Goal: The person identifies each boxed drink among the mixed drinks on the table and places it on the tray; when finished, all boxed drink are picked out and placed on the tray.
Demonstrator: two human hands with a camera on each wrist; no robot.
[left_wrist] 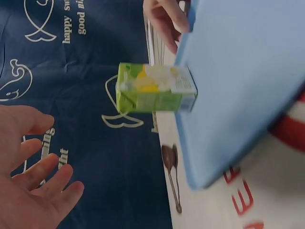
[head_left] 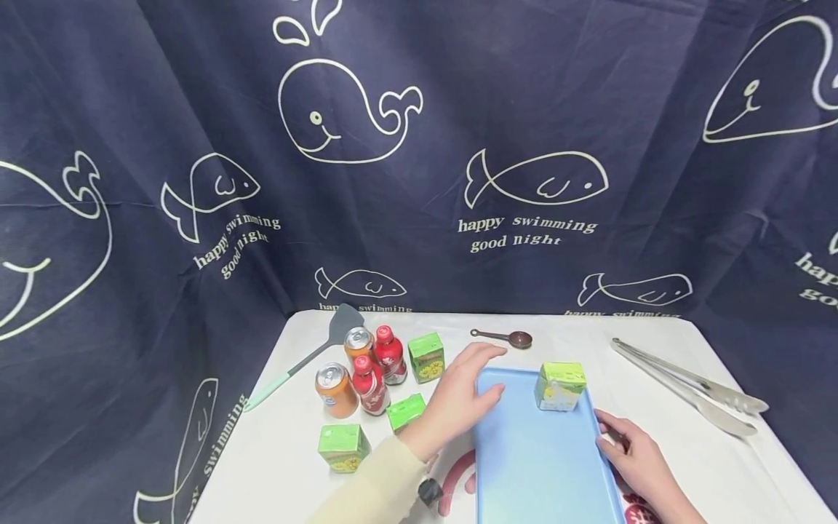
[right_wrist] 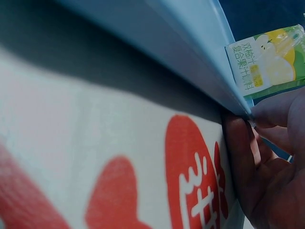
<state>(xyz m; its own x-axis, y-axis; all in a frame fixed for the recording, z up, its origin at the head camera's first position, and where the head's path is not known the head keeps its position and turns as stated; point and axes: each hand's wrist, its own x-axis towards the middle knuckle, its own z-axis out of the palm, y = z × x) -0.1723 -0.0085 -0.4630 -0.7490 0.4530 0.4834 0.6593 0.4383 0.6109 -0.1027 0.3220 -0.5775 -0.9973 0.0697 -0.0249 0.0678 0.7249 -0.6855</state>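
A light blue tray point(head_left: 543, 466) lies on the table, and one green-and-yellow juice box point(head_left: 561, 386) stands upright in its far right corner. My right hand point(head_left: 635, 455) pinches the tray's right rim; in the right wrist view the thumb is over the rim and the fingers point(right_wrist: 239, 143) are beneath it. Above the tray's far left side is my left hand point(head_left: 461, 389), its fingers apart and nothing in them. The left wrist view shows that palm with the fingers point(left_wrist: 59, 183) loosely spread, away from the juice box.
Left of the tray stand two orange cans point(head_left: 337, 391), two red bottles point(head_left: 371, 386) and several green juice boxes point(head_left: 344, 447). Behind them lies a spatula point(head_left: 308, 356). A brown measuring spoon point(head_left: 520, 339) lies beyond the tray, metal tongs point(head_left: 687, 386) to its right.
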